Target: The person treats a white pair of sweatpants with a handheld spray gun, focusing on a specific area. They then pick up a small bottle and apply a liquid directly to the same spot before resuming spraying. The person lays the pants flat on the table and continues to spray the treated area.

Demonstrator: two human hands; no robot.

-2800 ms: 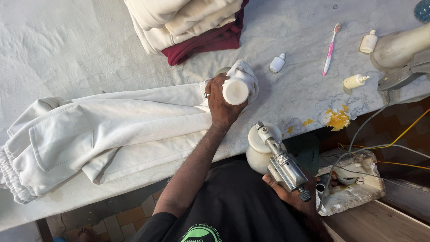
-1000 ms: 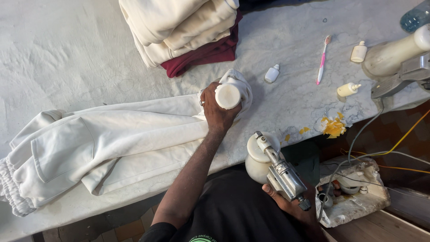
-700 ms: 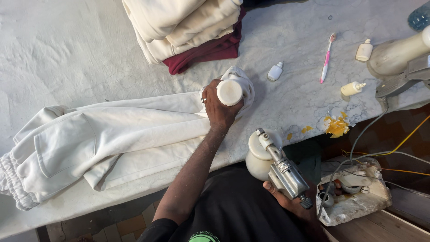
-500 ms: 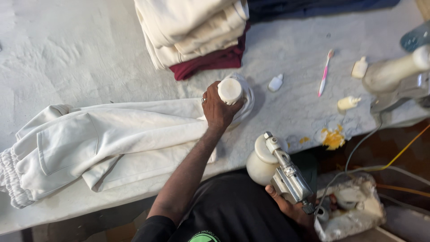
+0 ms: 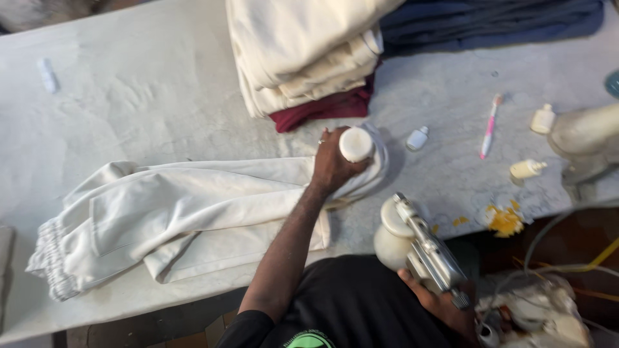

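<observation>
Near the middle of the tabletop [image 5: 129, 84], left hand [image 5: 332, 167] with fingers curled tight around a small white bottle [image 5: 356, 144], held upright, cap end facing the camera, directly over the bunched end of the cream trousers [image 5: 187, 219]; long axis of the trousers running left from that hand toward the left edge, waistband farthest away. Off the near edge, right hand [image 5: 438, 303] closed on the grip of a silver spray gun [image 5: 425, 248] with a pale cup, nozzle apparently angled up toward the bottle, well short of the cloth. Beyond, a folded cream stack [image 5: 303, 51], a pink toothbrush [image 5: 490, 125] and small bottles [image 5: 418, 138].
</observation>
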